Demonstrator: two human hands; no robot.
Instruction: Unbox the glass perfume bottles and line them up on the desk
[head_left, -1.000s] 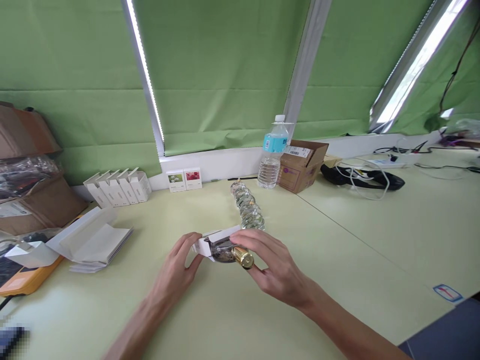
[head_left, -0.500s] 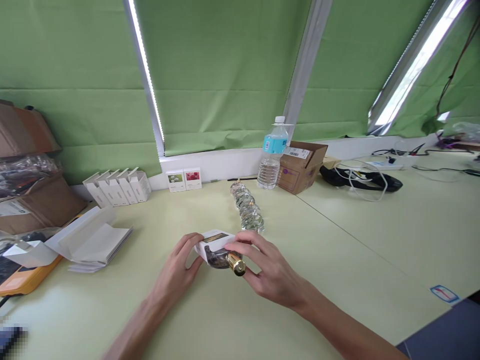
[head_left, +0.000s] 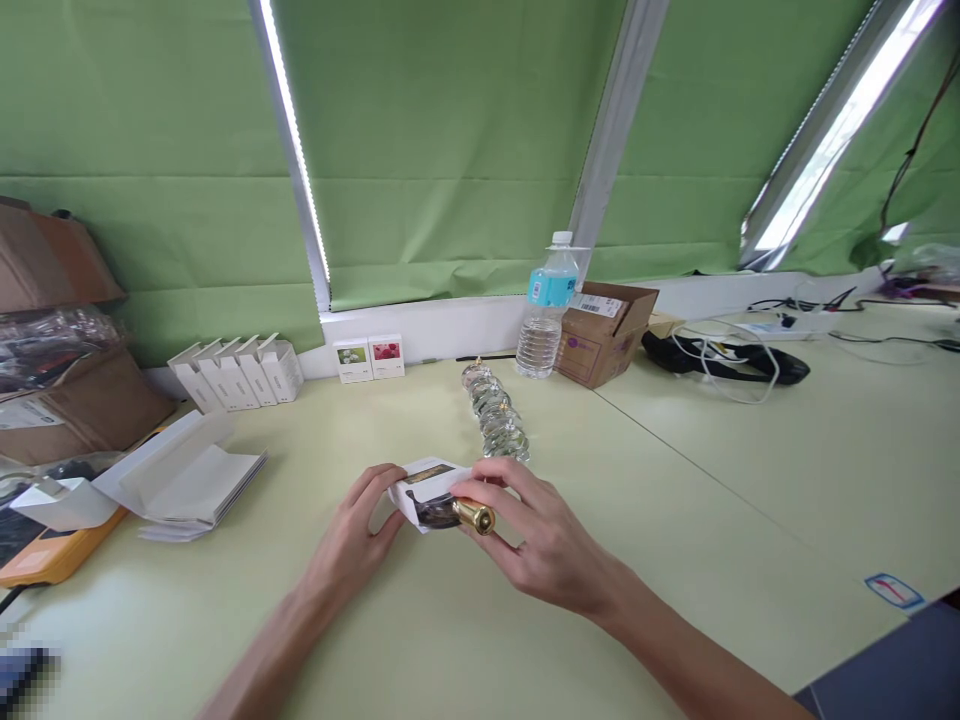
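Above the middle of the table, my left hand [head_left: 367, 525] is closed on the left side of a small white box [head_left: 431, 472] with a gold and dark picture on its top. A small glass bottle with a gold cylindrical top [head_left: 476, 516] lies tilted at the box's open near end, partly inside it. My right hand [head_left: 544, 535] pinches the bottle near its gold top, thumb below, with upper fingers touching the box's right edge. Just beyond the hands, several clear glass bottles [head_left: 495, 410] stand in a row running away from me.
At the back stand several white boxes [head_left: 236, 375], two small picture cards [head_left: 370, 360], a water bottle [head_left: 544, 325] and an open cardboard box [head_left: 606, 335]. White folded papers [head_left: 195, 480] and an orange device [head_left: 64, 555] lie left. A black strap-like item [head_left: 724, 358] with cables lies right.
The bottle's gold top has swung up and turned more sideways, and its body sits slightly deeper against the box. Both hands stay nearly in place; the view shifted slightly.
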